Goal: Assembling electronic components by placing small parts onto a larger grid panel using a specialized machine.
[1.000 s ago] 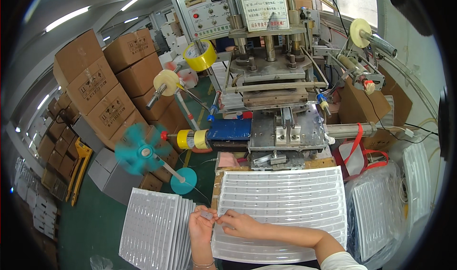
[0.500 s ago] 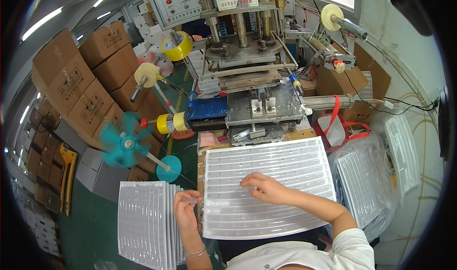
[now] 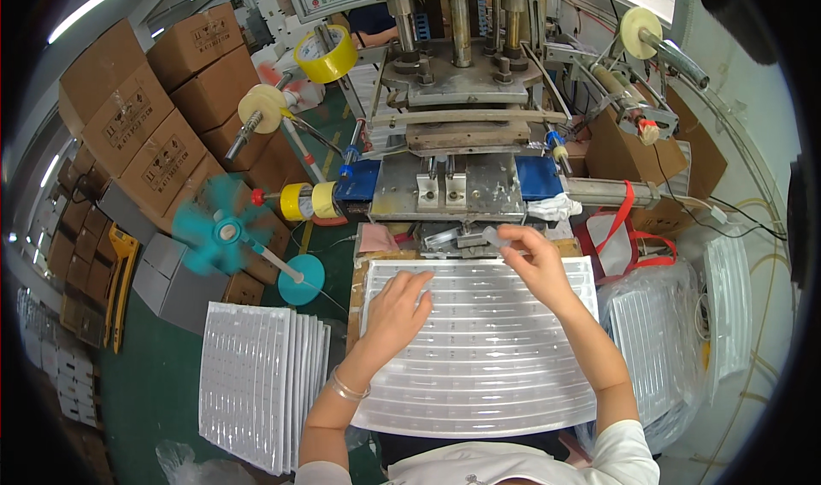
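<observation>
A large white tray (image 3: 479, 382) with rows of clear, narrow compartments lies in front of me. My left hand (image 3: 398, 314) rests over its upper left part, the thumb and bent fingers apart. Nothing shows between them. Above the tray's far edge, my right hand (image 3: 537, 267) pinches a small clear plastic piece (image 3: 493, 237) at its fingertips. Just beyond is the press machine (image 3: 462, 79), with a metal slide plate (image 3: 389, 190) carrying two small upright blocks (image 3: 441, 191).
More white trays (image 3: 248, 382) stand stacked at the left, and others (image 3: 654, 344) lie in plastic wrap at the right. A teal fan (image 3: 227, 231) spins beside cardboard boxes (image 3: 158, 160). Yellow tape rolls (image 3: 327, 55) hang near the press. A red-handled bag (image 3: 603, 245) sits right.
My right hand has moved up from the tray's middle to its far edge. The left hand has come from beside the tray onto it. The slide plate has shifted left.
</observation>
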Tool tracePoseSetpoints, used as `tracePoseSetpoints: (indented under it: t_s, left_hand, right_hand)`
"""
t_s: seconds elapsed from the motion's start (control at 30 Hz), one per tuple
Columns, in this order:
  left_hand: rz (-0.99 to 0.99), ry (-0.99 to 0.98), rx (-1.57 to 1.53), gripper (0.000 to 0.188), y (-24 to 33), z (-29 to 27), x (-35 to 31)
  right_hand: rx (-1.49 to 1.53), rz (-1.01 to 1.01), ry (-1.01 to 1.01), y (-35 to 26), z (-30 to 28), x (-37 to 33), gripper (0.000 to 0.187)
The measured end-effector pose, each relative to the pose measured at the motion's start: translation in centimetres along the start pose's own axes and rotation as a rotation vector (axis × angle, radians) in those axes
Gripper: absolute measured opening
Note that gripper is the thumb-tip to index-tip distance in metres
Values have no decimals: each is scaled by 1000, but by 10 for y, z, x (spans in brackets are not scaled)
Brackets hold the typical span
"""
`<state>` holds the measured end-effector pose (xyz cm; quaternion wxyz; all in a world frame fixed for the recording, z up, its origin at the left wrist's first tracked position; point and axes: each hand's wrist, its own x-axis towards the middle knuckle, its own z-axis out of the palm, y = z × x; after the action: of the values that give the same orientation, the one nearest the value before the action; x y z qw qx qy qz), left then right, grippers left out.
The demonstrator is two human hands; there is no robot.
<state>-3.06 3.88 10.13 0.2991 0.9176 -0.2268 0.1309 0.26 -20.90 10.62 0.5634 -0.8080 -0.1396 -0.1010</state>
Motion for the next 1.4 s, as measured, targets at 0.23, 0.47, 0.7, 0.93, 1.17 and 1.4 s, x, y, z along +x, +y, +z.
tracePoseSetpoints:
  t_s: [0.23, 0.47, 0.7, 0.93, 1.17, 1.4]
  left_hand:
    - [184, 371, 275, 38, 10, 24, 124]
    - [211, 88, 427, 28, 21, 19, 191]
    - [-94, 93, -69, 28, -17, -30, 59]
    - [-354, 144, -109, 36, -42, -49, -52]
    - [-199, -207, 285, 27, -45, -34, -130]
    - [-132, -110, 197, 23, -54, -14, -144]
  right_hand:
    - [-182, -168, 241, -10, -20, 27, 25]
    - [-583, -409, 408, -4, -10, 88, 22]
    - [-874, -441, 455, 12, 9, 125, 22]
    - [-637, -552, 432, 1, 8, 82, 33]
    - [-346, -379, -500, -3, 98, -42, 41]
    - [-649, -481, -859, -3, 149, -87, 28]
